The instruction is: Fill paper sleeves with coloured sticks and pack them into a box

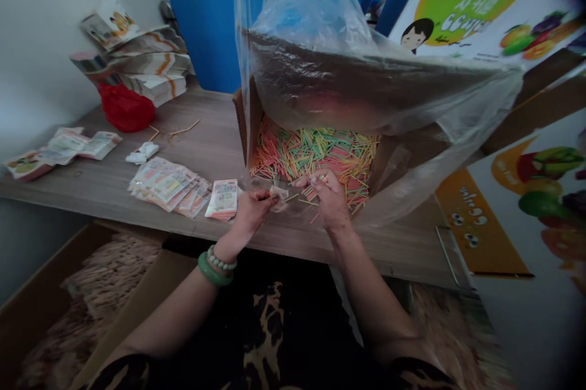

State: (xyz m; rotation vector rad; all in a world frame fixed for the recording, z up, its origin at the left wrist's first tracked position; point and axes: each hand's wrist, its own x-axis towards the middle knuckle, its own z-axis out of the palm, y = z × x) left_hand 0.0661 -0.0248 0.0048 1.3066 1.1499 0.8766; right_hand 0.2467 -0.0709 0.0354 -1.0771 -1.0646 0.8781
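Note:
My left hand (254,210) pinches a small clear plastic packet (278,198) just in front of an open carton. To its right, my right hand (330,198) has its fingers drawn together, with bits of thin coloured sticks showing at the fingertips. Behind both hands lies a heap of pink, green and yellow sticks (315,149) inside the plastic-lined carton (243,130). A few loose sticks rest near the carton's front, between my hands. Beside my left hand is a printed packet (222,198), next to a fanned pile of similar packets (165,185).
A clear plastic liner (315,11) rises over the carton. On the left are a red bag (126,107), stacked printed bundles (158,82), a crumpled white piece (142,152) and more packets (68,147). Printed cartons (517,213) stand at right. Boxes of packets (110,286) sit below the table.

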